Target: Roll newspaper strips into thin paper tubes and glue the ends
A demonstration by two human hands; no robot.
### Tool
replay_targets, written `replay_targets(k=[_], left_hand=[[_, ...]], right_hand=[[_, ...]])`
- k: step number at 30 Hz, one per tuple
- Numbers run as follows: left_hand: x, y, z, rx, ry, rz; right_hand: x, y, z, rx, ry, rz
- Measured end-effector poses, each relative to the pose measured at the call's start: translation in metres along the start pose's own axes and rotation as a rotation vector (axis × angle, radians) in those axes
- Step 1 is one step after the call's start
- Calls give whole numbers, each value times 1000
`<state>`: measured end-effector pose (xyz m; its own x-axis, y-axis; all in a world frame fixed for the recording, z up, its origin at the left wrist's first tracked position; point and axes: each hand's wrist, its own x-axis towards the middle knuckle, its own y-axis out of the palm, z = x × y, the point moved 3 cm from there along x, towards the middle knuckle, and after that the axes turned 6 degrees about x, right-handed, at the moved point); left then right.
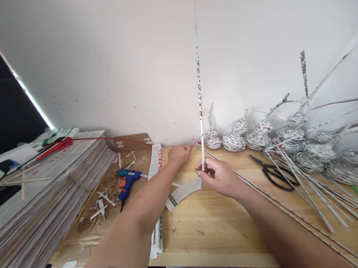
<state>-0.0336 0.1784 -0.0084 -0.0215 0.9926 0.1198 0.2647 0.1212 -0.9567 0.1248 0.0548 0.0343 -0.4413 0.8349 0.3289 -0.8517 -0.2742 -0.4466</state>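
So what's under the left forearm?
Paper strips show on both sides of the forearm, with wooden table to their right; directly where it crosses, everything beneath is covered.

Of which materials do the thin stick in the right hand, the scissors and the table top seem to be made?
The thin stick in the right hand: probably rolled paper, matte, with dark print-like marks. The scissors: thin, pointed, dark blades suggest metal; the smooth black handles could be plastic-coated. The table top: wood or wood-look board, smooth, with visible grain.
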Motion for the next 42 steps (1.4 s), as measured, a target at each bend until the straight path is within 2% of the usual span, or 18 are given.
replay_targets(k=[3,6,7,9,10,12,14,16,19,20,22,25,29,34,38,42], left_hand=[[-2,-12,-3,-66,-3,-39],[-10,-36,1,-139,34,-143],[-14,-46,4,-177,55,-209],[-29,-70,13,-419,118,-444],[-39,-79,19,-540,95,-488],[-62,-89,26,-784,81,-427],[-92,-91,25,-987,96,-262],[-126,-84,21,-1127,24,-108],[-172,-58,3,-1386,-138,354],[-182,-51,-3,-1514,-198,409],[-193,-44,-13,-1779,-307,355],[-194,-46,-25,-2080,-322,300],[-191,-56,-25,-2282,-345,174],[-191,-60,-7,-2265,-390,139],[-187,-63,6,-2183,-358,91],[-186,-64,10,-2115,-311,40]], right_hand=[[1,0,-3,-4,0,-24],[1,0,-4,1,-11,-64],[1,0,-3,0,-21,-81],[0,-1,-1,-12,-47,-118],[0,-1,0,-23,-60,-137],[-1,-1,0,-42,-89,-183],[-1,-1,1,-43,-127,-270],[-2,0,2,-19,-168,-384],[-4,6,12,10,-229,-499],[-5,9,17,9,-247,-510],[-8,18,30,-3,-278,-510],[-13,33,47,12,-305,-480],[-19,49,61,105,-320,-474],[-26,65,62,337,-231,-494],[-34,76,54,571,2,-531],[-43,84,47,822,217,-558]])
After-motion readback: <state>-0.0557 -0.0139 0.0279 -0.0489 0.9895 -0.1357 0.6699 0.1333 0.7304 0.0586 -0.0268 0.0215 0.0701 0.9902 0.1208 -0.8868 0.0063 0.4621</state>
